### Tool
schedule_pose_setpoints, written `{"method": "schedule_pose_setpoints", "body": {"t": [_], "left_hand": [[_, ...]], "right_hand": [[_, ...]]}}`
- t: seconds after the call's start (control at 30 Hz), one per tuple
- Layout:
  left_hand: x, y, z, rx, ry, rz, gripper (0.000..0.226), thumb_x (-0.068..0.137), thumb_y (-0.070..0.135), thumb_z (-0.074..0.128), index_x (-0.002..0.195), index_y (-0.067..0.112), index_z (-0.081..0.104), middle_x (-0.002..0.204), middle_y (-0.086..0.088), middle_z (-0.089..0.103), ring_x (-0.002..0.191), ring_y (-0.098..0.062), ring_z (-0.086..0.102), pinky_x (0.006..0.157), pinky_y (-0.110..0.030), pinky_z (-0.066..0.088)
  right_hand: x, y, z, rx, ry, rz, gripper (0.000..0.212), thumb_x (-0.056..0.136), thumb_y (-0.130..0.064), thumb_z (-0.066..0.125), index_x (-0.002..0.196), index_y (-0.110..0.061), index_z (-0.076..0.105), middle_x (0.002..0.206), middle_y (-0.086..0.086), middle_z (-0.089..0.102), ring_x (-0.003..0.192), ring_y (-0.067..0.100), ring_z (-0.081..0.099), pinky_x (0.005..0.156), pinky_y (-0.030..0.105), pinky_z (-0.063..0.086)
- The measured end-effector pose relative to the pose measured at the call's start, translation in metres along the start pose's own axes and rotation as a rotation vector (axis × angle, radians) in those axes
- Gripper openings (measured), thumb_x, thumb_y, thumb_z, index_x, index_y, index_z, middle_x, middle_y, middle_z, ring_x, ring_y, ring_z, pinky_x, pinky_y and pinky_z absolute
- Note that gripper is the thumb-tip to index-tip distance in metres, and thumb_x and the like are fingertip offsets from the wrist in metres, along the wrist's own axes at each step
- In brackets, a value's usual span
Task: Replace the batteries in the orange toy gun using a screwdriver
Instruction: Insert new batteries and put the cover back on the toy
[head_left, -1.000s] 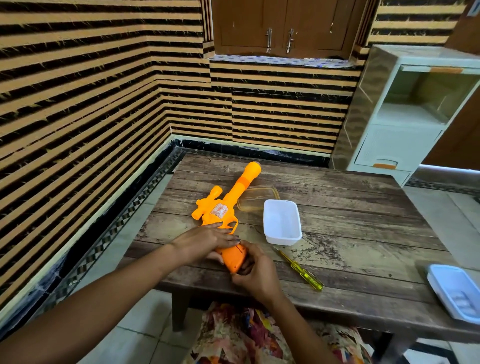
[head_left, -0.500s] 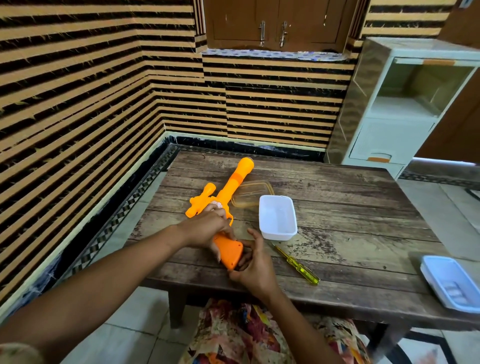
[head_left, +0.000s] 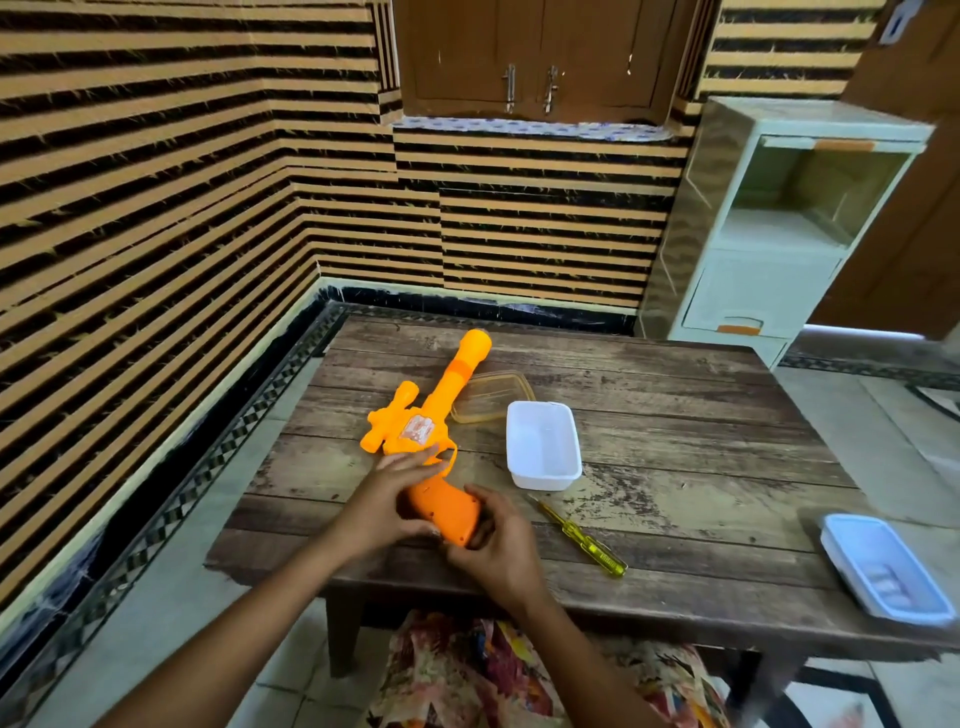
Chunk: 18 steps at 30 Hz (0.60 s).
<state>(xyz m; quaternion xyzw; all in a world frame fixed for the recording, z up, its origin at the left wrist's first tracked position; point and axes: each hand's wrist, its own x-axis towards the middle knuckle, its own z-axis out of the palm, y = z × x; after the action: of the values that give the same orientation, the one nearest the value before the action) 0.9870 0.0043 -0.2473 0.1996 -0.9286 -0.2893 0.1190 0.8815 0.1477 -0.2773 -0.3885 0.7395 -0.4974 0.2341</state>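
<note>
Left hand (head_left: 384, 499): it has drawn back from the sticker on the body of the gun toward the grip, so the sticker is now uncovered; the other hand has kept its place at the butt.
Bench (head_left: 675, 415): worn wooden planks, and it carries all the things.
Orange toy gun (head_left: 441, 400): it lies flat on the near left part of the bench. Its long axis runs from the grip, close to the person, away to the muzzle at the far side.
White tub (head_left: 543, 444): it stands open just to the right of the gun, with a clear lid (head_left: 491, 397) behind it.
Left hand, grasp: the fingers lie over the trigger guard and the thumb closes under the grip, so it holds the gun.
Right hand (head_left: 498, 545): it is curled round the butt end of the grip. Whether the battery cover is on or off, I cannot tell.
Screwdriver (head_left: 582, 535): yellow, untouched, just to the right of the right hand. Its tip points toward the grip and its handle lies nearer the bench edge.
Coming move: the right hand is the nearer one to the tool. I judge it should reach sideways to the right while the left keeps the gun steady.
</note>
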Motion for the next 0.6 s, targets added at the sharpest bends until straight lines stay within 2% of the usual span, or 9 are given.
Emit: {"method": "schedule_pose_setpoints", "body": {"t": [0.1, 0.17, 0.2, 0.23, 0.3, 0.33, 0.4, 0.5, 0.6], "left_hand": [[-0.021, 0.011, 0.025, -0.393, 0.411, -0.144, 0.103, 0.055, 0.039, 0.085, 0.139, 0.032, 0.026, 0.148, 0.012, 0.021, 0.138, -0.008, 0.023, 0.113, -0.031, 0.025], [-0.024, 0.034, 0.037, -0.79, 0.568, -0.281, 0.123, 0.045, 0.065, 0.079, 0.144, 0.03, 0.015, 0.145, 0.011, 0.022, 0.133, -0.001, 0.026, 0.107, -0.022, 0.029], [-0.02, 0.043, 0.042, -0.891, 0.67, -0.336, 0.133, 0.041, 0.076, 0.072, 0.146, 0.026, 0.009, 0.143, 0.01, 0.022, 0.131, 0.0, 0.027, 0.105, -0.021, 0.03], [-0.015, 0.049, 0.046, -0.922, 0.795, -0.392, 0.136, 0.042, 0.081, 0.066, 0.148, 0.021, 0.005, 0.144, 0.008, 0.02, 0.13, 0.0, 0.026, 0.105, -0.023, 0.03], [-0.004, 0.057, 0.047, -0.886, 1.012, -0.464, 0.123, 0.06, 0.074, 0.061, 0.148, 0.016, -0.003, 0.152, 0.0, 0.011, 0.134, -0.006, 0.021, 0.111, -0.032, 0.028], [0.001, 0.057, 0.049, -0.872, 1.054, -0.512, 0.109, 0.073, 0.061, 0.06, 0.148, 0.015, -0.005, 0.153, -0.003, 0.008, 0.136, -0.009, 0.021, 0.113, -0.034, 0.026], [0.008, 0.059, 0.054, -0.897, 1.022, -0.613, 0.087, 0.09, 0.039, 0.054, 0.148, 0.014, -0.006, 0.149, -0.001, 0.014, 0.131, -0.007, 0.023, 0.107, -0.024, 0.024], [0.008, 0.052, 0.063, -0.947, 0.896, -0.628, 0.07, 0.095, 0.038, 0.043, 0.149, 0.016, 0.003, 0.149, -0.009, 0.03, 0.134, -0.019, 0.034, 0.102, -0.03, 0.03], [0.007, 0.045, 0.06, -1.024, 0.876, -0.591, 0.058, 0.098, 0.021, 0.04, 0.148, 0.018, 0.01, 0.145, -0.013, 0.038, 0.131, -0.025, 0.04, 0.103, -0.036, 0.033]], "right_hand": [[0.0, 0.002, -0.002, 0.068, 0.004, 0.031, 0.067, 0.06, -0.015, 0.074, 0.123, -0.014, 0.053, 0.095, 0.003, 0.06, 0.057, 0.002, 0.05, 0.054, 0.011, 0.04], [-0.002, 0.001, -0.005, 0.051, -0.004, 0.013, 0.065, 0.062, -0.011, 0.076, 0.124, -0.016, 0.053, 0.098, 0.002, 0.059, 0.061, 0.002, 0.05, 0.056, 0.013, 0.042], [-0.003, 0.0, -0.006, 0.042, -0.009, 0.002, 0.066, 0.063, -0.011, 0.076, 0.125, -0.016, 0.052, 0.101, 0.001, 0.058, 0.065, 0.003, 0.051, 0.059, 0.013, 0.044], [-0.004, 0.0, -0.007, 0.041, -0.012, -0.008, 0.066, 0.065, -0.01, 0.076, 0.125, -0.016, 0.052, 0.103, 0.0, 0.056, 0.067, 0.004, 0.052, 0.061, 0.013, 0.045], [-0.005, -0.001, -0.007, 0.049, -0.001, -0.02, 0.065, 0.066, -0.009, 0.076, 0.126, -0.015, 0.052, 0.102, 0.0, 0.056, 0.068, 0.004, 0.053, 0.062, 0.013, 0.044], [-0.005, -0.002, -0.007, 0.052, 0.004, -0.021, 0.065, 0.066, -0.011, 0.076, 0.126, -0.015, 0.052, 0.103, 0.0, 0.057, 0.068, 0.004, 0.053, 0.062, 0.012, 0.044], [-0.004, 0.001, -0.005, 0.05, 0.006, -0.021, 0.064, 0.065, -0.016, 0.076, 0.125, -0.018, 0.052, 0.104, 0.001, 0.059, 0.072, 0.004, 0.055, 0.064, 0.013, 0.045], [-0.004, 0.003, -0.004, 0.035, 0.01, -0.031, 0.065, 0.062, -0.022, 0.075, 0.124, -0.019, 0.053, 0.106, 0.001, 0.06, 0.071, 0.0, 0.056, 0.062, 0.01, 0.044], [-0.004, 0.004, -0.003, 0.017, -0.004, -0.02, 0.067, 0.062, -0.02, 0.075, 0.124, -0.019, 0.052, 0.108, 0.002, 0.059, 0.072, 0.002, 0.057, 0.062, 0.011, 0.045]]}}
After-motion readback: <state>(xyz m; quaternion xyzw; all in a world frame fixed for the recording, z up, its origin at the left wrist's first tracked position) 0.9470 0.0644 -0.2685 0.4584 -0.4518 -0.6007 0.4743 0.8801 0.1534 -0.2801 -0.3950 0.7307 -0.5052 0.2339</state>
